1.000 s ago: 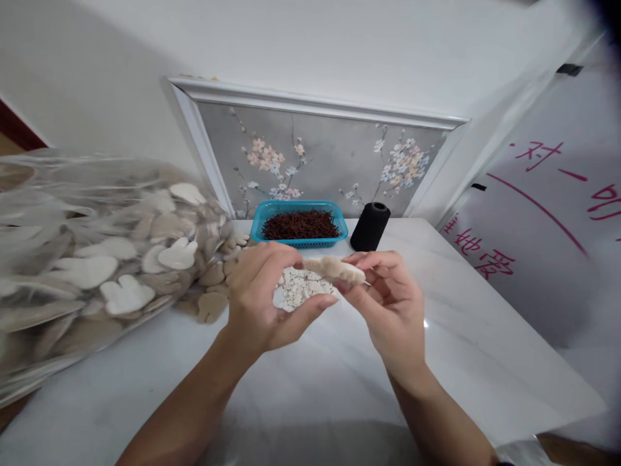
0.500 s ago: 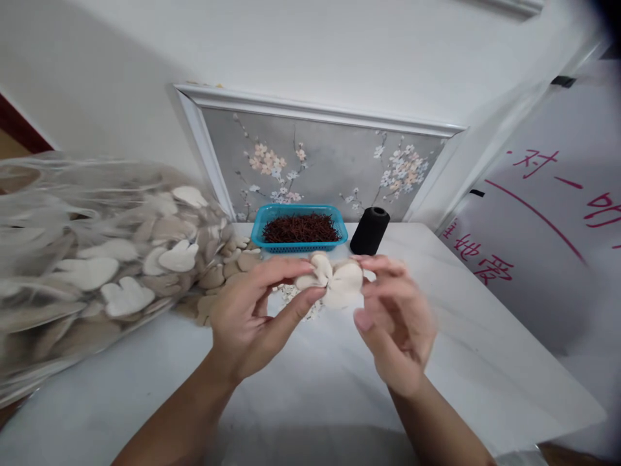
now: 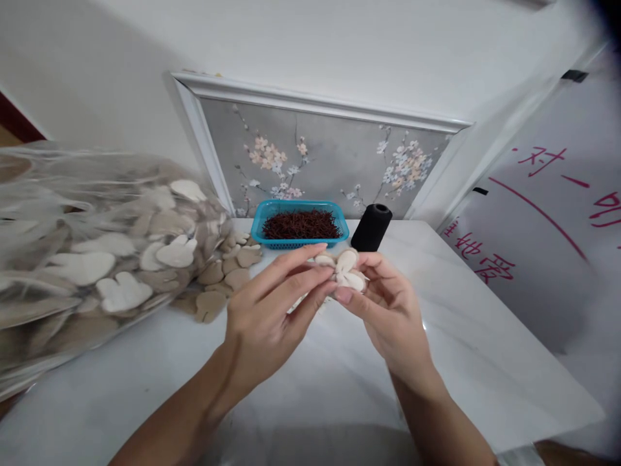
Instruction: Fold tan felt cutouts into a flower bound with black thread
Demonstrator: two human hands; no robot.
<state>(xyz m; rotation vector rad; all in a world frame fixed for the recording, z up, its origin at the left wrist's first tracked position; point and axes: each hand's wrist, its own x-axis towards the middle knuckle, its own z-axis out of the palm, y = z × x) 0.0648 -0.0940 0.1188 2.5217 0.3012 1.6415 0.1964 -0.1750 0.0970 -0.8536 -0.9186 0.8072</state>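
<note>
While the left hand (image 3: 272, 310) and right hand (image 3: 395, 317) are pinching one gathered cloth piece (image 3: 347, 264), many flat pieces (image 3: 124, 292) in the bag (image 3: 72, 167) are seemingly waiting unworked.

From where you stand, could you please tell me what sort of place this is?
It looks like an indoor handicraft workspace, perhaps in a home: a marbled white table, a clear bag full of pale cutout shapes, and a black cone of what seems to be thread.

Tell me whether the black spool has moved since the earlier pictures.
No: the black spool is just right of the blue basket, the gap between them unchanged; only the camera view shifts slightly.
</note>
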